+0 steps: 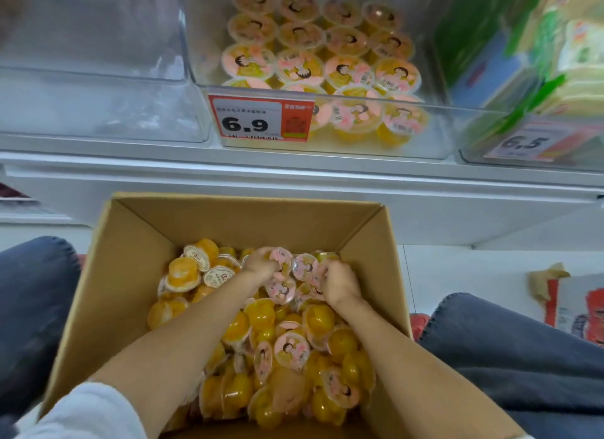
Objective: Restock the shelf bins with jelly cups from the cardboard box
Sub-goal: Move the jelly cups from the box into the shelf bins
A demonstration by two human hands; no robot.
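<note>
1. An open cardboard box [248, 232] is seen at 6 o'clock in the view, set between two knees in blue jeans [523, 347].
2. Loose jelly cups [291, 343], yellow with pink printed lids, are heaped in the box bottom and lie tilted at all angles.
3. Both hands are lowered into the box, near its 12 o'clock wall.
4. The left hand [261, 264] is curled round a pink-lidded cup [281, 258].
5. The right hand [340, 283], at 3 o'clock of the left, is clenched on jelly cups at its fingertips. How many are gripped cannot be told.
6. A clear shelf bin [438, 131] is noted at 12 o'clock on a white shelf [294, 177]. Stocked cups [300, 67] of the same kind are packed upright in rows in it.
7. A price label [258, 118] reading 6.9 is fixed on the bin front.
8. A second clear bin [98, 105] is placed at 10 o'clock. A third bin [474, 157] at 2 o'clock holds green packets [539, 46], which are blurred.
</note>
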